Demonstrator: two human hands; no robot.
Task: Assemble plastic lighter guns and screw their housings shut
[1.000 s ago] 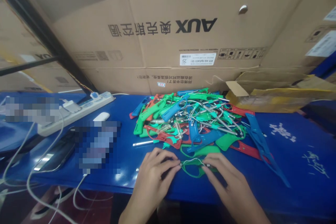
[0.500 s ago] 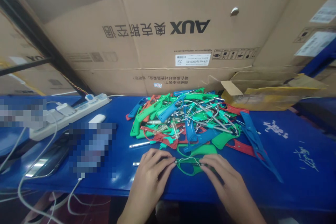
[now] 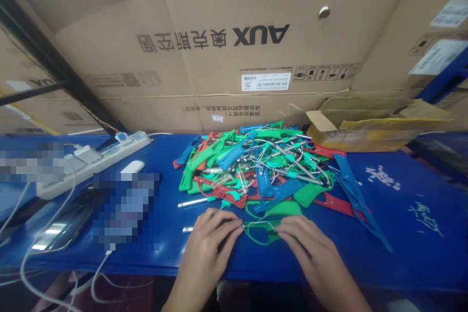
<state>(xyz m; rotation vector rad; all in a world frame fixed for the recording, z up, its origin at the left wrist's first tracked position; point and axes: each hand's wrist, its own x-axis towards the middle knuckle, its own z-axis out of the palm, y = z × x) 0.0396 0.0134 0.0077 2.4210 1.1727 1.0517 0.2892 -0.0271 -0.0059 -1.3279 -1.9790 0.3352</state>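
Observation:
Both hands are at the near edge of the parts pile, over a green trigger-handled lighter shell (image 3: 260, 241). My left hand (image 3: 212, 239) pinches one end of a thin white wire (image 3: 269, 223), with a small pale tip at its fingers. My right hand (image 3: 307, 236) has thumb and forefinger closed at the wire's other end. A metal tube (image 3: 187, 229) juts out left of my left hand; its other end is hidden under that hand. Just beyond lies another green shell (image 3: 281, 208).
A pile of red, blue and green lighter shells (image 3: 230, 153) with metal tubes and wires lies ahead. A long blue piece (image 3: 360, 202) is at its right. An opened carton (image 3: 376, 136) stands behind. Phones (image 3: 66, 219) and a power strip (image 3: 106, 158) with cables occupy the left.
The white wire, bowed upward between my fingers before, now lies lower and flatter. Both hands stay nearly in place, and the view has shifted slightly.

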